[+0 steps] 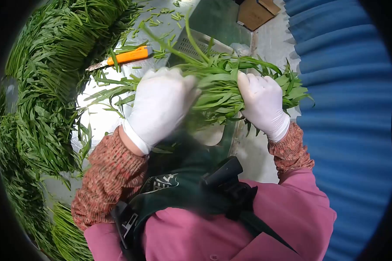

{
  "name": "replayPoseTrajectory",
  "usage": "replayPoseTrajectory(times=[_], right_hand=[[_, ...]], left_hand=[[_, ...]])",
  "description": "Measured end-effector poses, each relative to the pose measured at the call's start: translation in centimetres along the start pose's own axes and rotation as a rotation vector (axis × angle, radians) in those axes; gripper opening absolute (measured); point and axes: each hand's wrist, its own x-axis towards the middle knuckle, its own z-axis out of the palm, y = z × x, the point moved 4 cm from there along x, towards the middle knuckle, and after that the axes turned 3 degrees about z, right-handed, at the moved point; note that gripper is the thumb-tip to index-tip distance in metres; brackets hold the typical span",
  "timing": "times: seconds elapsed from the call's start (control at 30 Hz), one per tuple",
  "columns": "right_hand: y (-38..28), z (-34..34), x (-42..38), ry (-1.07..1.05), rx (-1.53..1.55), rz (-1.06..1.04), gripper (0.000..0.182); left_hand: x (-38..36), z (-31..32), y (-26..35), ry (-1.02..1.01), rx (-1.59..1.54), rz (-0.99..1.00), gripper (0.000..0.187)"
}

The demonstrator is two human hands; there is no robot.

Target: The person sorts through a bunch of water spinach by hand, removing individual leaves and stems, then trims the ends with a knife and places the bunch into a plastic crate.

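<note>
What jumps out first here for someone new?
Two white-gloved hands at centre, left hand and right hand, both closed around one bundle of leafy green stems. An orange-handled knife lies on the pale surface beyond them. Heaped greens fill the left side.

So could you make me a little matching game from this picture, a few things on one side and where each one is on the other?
Things:
1. Orange-handled knife
2. Bundle of green stalks
3. Big heap of greens
4. Cardboard box

Places:
A. Piled along the left side of the table
B. At the top edge, beyond the hands
C. Gripped between the left hand and right hand, both in white gloves
D. Lying on the white table surface above the left hand

Pairs: 1-D, 2-C, 3-A, 4-B
</note>
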Motion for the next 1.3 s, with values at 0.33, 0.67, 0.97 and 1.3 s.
replayPoseTrajectory(times=[0.33, 0.67, 0.97, 1.3], right_hand=[[2.9, 0.5, -3.3, -0.040, 0.036, 0.062, 0.048], [1.8, 0.4, -3.0, -0.010, 0.309, 0.022, 0.054], [0.9, 0.9, -2.7, -0.041, 0.304, -0.049, 0.057], [1.1, 1.3, -3.2, -0.103, 0.327, -0.051, 0.057]], left_hand=[[-5.4, -0.6, -6.5, -0.030, 0.053, -0.208, 0.015], [-1.1, -1.7, -2.8, -0.098, -0.275, 0.118, 0.047], [-1.3, 2.4, -2.4, -0.079, -1.025, -0.198, 0.016], [-2.0, 1.3, -2.6, -0.123, -1.073, -0.490, 0.019]])
